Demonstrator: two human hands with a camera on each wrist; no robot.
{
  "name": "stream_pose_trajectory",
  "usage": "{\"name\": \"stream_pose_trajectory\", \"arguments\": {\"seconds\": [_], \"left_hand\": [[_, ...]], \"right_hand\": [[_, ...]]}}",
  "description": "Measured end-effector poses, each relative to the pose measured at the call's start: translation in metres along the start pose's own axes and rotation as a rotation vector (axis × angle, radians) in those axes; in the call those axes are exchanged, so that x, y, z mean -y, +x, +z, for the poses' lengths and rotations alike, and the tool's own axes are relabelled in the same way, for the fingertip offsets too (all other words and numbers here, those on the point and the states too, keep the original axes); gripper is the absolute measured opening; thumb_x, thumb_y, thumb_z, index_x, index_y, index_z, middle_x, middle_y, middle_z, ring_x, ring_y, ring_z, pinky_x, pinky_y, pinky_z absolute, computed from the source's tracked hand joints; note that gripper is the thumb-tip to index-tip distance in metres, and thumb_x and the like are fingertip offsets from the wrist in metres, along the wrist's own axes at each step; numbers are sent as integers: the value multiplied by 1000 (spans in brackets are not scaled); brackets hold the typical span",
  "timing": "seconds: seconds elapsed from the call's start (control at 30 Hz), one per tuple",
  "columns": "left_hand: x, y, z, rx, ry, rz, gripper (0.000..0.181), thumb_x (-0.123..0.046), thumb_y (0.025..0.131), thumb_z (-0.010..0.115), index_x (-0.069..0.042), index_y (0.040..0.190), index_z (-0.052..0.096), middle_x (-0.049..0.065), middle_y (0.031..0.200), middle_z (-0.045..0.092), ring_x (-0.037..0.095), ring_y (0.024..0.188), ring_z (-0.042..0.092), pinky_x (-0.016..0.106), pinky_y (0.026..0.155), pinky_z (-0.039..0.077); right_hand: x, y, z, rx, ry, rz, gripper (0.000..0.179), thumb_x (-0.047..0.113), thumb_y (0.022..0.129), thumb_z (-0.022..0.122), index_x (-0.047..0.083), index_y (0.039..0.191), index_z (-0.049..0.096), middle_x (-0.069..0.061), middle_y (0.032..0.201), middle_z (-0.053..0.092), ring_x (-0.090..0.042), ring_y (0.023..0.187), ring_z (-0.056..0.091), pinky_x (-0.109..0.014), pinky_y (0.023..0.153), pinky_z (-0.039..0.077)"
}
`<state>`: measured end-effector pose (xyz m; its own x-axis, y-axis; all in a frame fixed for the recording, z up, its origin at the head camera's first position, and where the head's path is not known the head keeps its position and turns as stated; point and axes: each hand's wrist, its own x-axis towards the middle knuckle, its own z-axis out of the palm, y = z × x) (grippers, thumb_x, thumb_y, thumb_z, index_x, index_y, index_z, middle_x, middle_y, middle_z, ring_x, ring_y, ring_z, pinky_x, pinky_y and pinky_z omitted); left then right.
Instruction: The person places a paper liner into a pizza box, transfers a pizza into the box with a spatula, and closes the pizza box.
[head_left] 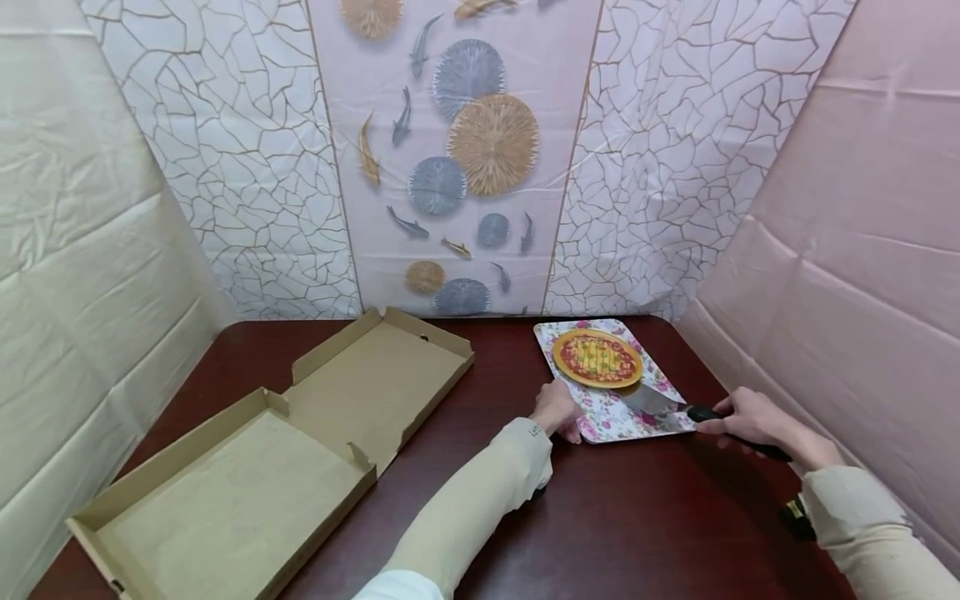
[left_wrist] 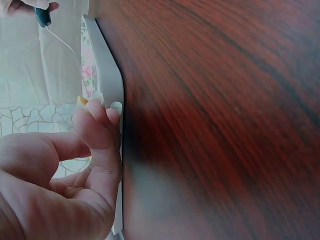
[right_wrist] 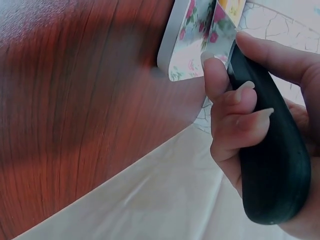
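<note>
My right hand (head_left: 753,417) grips the black handle (right_wrist: 272,145) of a pizza server, fingers wrapped round it. Its metal blade (head_left: 647,400) slopes to the near edge of a small round pizza (head_left: 598,358), the tip hidden there. The pizza, orange-rimmed with red and yellow topping, sits toward the back of a white floral tray (head_left: 611,427). At the tray's left edge my left hand (head_left: 557,408) holds on with bent fingers; in the left wrist view, the fingertips (left_wrist: 97,112) are right at the tray's pale side.
An opened cardboard pizza box (head_left: 225,492) lies on the left of the dark red wooden table (head_left: 600,525), its lid (head_left: 378,375) spread toward the back. Pale cloth walls (head_left: 862,292) border the table at both sides, and a patterned curtain (head_left: 465,233) hangs behind.
</note>
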<state>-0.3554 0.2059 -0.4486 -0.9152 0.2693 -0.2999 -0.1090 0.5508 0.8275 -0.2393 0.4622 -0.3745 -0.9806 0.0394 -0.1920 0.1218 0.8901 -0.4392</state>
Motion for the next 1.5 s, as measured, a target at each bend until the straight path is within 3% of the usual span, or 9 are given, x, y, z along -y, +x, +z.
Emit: {"name": "stream_pose_trajectory", "arguments": {"seconds": [0.27,0.67,1.1,1.5], "left_hand": [[0,0,1,-20,3,6,10,-4,86,69,4,84,65,16,47,61,23,34,55,40,50,56],[-1,0,0,-29,5,-3,10,-3,84,70,4,80,64,15,47,61,23,34,57,39,52,56],[2,7,-2,-42,16,-24,14,-4,85,68,-1,73,61,13,46,60,22,34,56,34,48,54],[0,7,-6,-40,36,-1,17,-4,84,68,0,70,61,14,46,59,20,34,55,36,55,57]], "right_hand": [[3,7,5,2,12,-2,28,33,85,70,6,77,67,0,59,65,-13,41,53,-31,41,45],[11,17,10,6,24,20,29,36,85,69,8,75,65,2,57,63,-11,41,52,-30,41,45],[18,25,15,17,52,12,31,32,88,67,2,79,65,0,58,63,-11,42,51,-31,42,45],[23,31,16,2,40,5,32,32,88,67,1,81,67,-2,58,64,-10,41,51,-30,41,45]]}}
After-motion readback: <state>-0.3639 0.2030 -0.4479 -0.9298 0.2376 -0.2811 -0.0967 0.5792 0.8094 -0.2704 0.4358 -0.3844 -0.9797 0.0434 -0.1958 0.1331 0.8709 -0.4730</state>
